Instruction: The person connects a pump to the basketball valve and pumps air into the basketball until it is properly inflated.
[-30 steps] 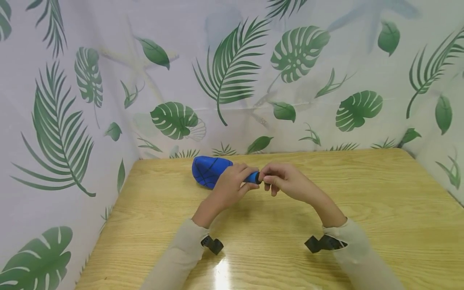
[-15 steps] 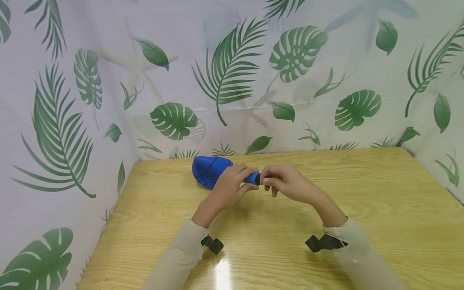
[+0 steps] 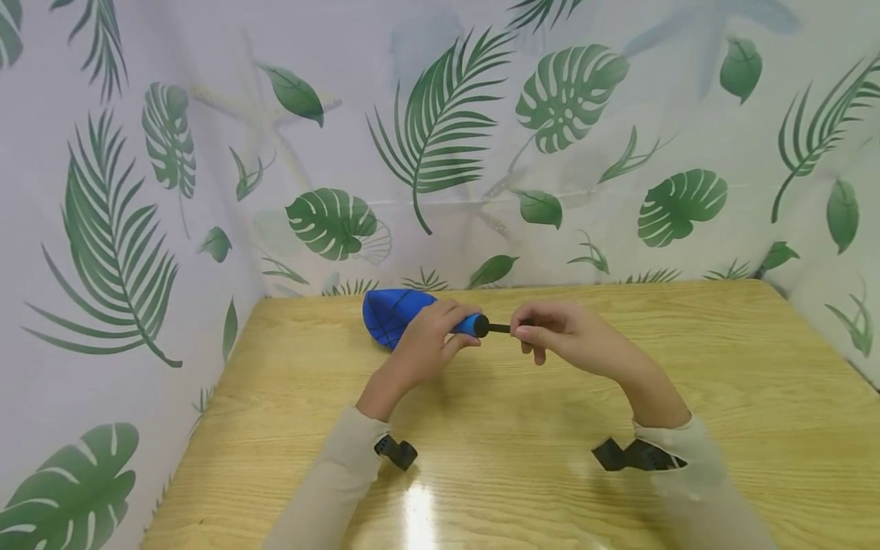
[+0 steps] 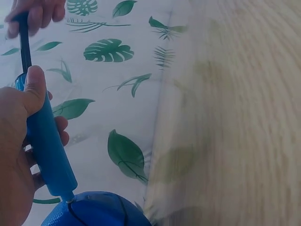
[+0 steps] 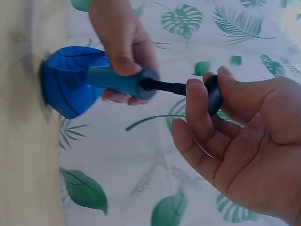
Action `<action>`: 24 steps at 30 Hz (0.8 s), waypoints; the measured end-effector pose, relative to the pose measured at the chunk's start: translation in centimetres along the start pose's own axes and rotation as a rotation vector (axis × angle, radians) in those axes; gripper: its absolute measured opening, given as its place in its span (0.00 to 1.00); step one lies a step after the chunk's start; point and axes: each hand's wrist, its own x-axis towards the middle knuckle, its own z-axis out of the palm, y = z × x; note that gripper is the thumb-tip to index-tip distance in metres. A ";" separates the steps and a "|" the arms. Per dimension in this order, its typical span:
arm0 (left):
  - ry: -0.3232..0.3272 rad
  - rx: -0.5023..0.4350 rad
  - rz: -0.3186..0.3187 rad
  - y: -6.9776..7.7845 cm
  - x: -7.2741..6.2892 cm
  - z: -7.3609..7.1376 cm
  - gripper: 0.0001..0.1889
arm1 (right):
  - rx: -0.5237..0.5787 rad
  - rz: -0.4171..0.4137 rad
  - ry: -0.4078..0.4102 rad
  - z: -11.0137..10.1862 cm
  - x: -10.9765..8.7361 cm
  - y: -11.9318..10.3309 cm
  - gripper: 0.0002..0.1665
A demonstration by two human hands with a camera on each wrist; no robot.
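A blue hand pump (image 4: 49, 141) joins a partly collapsed blue ball with black lines (image 3: 393, 315) at its nozzle end, as the left wrist view shows. My left hand (image 3: 428, 340) grips the pump's barrel, thumb along its upper end. From the barrel's black cap a black rod (image 5: 164, 86) sticks out to the right. At its end is a black handle (image 5: 214, 95), which my right hand (image 5: 249, 127) pinches between thumb and fingers. The ball lies on the wooden table, its sides sunken and creased.
The light wooden table (image 3: 522, 458) spreads in front and to both sides. Behind it hangs a white cloth backdrop (image 3: 467, 191) with green leaf prints, close past the ball. Black straps with small mounts (image 3: 396, 452) sit on both wrists.
My right hand has moved right, away from the left, drawing the black rod out of the pump barrel. The left hand with the pump has shifted slightly left and up.
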 end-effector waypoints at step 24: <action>0.038 0.026 -0.007 0.1 -0.1 -0.4 0.23 | -0.014 -0.119 0.120 -1.0 -1.0 -1.0 0.07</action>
